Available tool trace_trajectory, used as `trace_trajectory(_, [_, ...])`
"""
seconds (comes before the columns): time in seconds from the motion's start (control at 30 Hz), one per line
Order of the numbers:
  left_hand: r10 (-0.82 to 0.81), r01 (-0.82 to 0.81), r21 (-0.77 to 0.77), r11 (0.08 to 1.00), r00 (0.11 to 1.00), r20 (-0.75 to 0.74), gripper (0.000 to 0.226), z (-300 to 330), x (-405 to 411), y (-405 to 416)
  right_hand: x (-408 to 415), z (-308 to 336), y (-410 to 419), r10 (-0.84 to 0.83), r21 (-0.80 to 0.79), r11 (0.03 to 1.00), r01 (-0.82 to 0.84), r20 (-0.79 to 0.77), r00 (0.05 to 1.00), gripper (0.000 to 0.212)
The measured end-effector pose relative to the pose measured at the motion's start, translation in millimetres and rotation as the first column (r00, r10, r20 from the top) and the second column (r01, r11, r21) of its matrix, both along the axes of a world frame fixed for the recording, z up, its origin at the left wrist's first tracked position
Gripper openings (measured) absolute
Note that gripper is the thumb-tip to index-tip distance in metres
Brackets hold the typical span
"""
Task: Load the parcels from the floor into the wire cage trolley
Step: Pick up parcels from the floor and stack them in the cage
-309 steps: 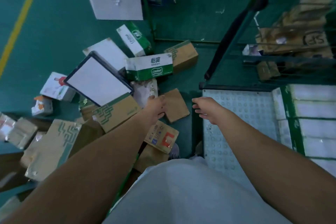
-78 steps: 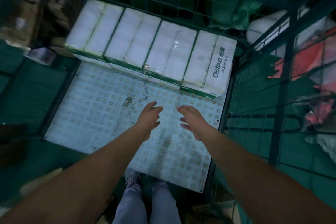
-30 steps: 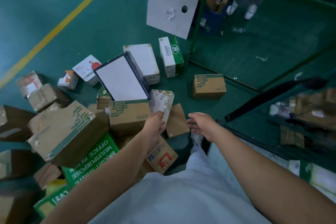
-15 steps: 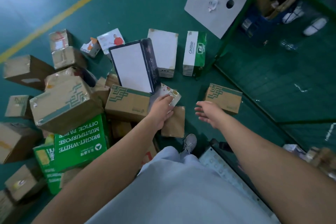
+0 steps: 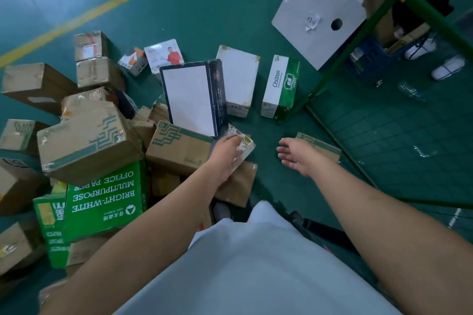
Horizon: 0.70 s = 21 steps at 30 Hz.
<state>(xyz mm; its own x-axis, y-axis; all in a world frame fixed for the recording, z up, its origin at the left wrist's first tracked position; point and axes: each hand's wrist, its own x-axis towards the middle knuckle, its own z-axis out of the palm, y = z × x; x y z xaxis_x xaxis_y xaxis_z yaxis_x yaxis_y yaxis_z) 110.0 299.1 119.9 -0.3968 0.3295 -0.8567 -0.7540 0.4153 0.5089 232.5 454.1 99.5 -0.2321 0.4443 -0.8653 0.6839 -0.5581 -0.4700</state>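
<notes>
You're looking down at a green floor [image 5: 230,7] with a yellow line [image 5: 102,7] crossing its upper left, and a heap of parcels fills the left half. The wire cage trolley [image 5: 399,140] shows only as green mesh and frame on your right. A big grey-white carton [image 5: 317,18] with a round hole sits at top right. Largest in the heap: a brown box with green print [image 5: 89,140], tilted, resting on a green office paper box [image 5: 102,202]. Next to them a second brown printed box [image 5: 179,148], and leaning above it a dark-edged box with a white face [image 5: 190,100]. Beside that, a plain white box [image 5: 239,79], then a green and white Cestbon tissue box [image 5: 280,84], apart on the floor. A small brown box [image 5: 325,148] lies just behind your right hand [image 5: 297,158], near the mesh. Your left hand [image 5: 226,156] rests on a small floral-print parcel [image 5: 245,142], fingers laid over its top; whether they curl round an edge you can't tell. That parcel lies on a flat brown parcel [image 5: 238,186]. Right hand is in the air, fingers spread and relaxed, holding nothing. Tiny boxes sit at the heap's far edge [image 5: 163,55]
</notes>
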Motion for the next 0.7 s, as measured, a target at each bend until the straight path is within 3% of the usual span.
trace_trajectory(0.33, [0.002, -0.003, -0.044, 0.999, 1.0, -0.022, 0.013, -26.1, -61.6, 39.9, -48.4, -8.1, 45.1, -0.031, -0.011, 0.999, 0.031, -0.011, 0.999, 0.029])
trace_trajectory(0.7, [-0.043, 0.047, -0.144, 0.988, 0.999, 0.03, 0.025, -86.6, -123.0, 212.4, -110.9, -75.5, 206.8, 0.028, -0.138, 0.99, -0.017, 0.08, 0.996, 0.033])
